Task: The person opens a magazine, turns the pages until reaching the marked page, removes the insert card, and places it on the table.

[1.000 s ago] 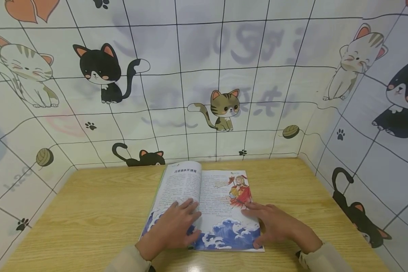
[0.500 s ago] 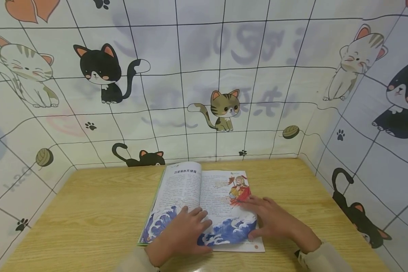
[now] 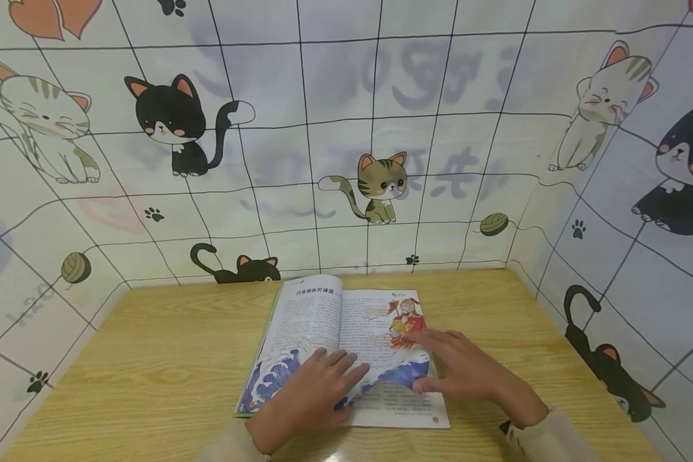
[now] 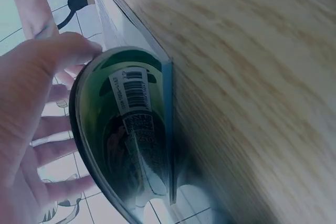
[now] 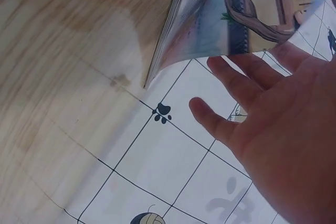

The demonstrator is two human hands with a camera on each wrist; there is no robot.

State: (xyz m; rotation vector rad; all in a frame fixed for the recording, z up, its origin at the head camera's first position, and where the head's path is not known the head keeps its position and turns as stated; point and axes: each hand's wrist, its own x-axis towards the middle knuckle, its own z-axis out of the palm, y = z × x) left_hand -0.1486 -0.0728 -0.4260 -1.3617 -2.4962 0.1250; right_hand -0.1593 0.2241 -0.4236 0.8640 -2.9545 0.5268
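Note:
An open magazine (image 3: 312, 314) lies on the table, with printed text, blue waves and a figure in red. My left hand (image 3: 312, 391) rests across its lower middle, fingers spread over the pages. At the lower right, my right hand (image 3: 468, 369) holds the edge of the right page (image 3: 404, 372), thumb at the raised corner and fingers over the printed figure. That page curls up, baring the text page (image 3: 404, 410) beneath. In the left wrist view, the left thumb touches a curved green surface with a barcode label (image 4: 134, 93). The right wrist view shows the page's illustrated underside (image 5: 210, 35).
The wooden table (image 3: 150, 359) extends to both sides of the magazine. Behind it and along the sides stand white walls (image 3: 335, 83) covered with a grid and cartoon cats. Pale sleeves cover both forearms.
My right hand has drawn the lower right page corner upward and leftward, uncovering the page below. My left hand has slid rightward toward the middle of the magazine.

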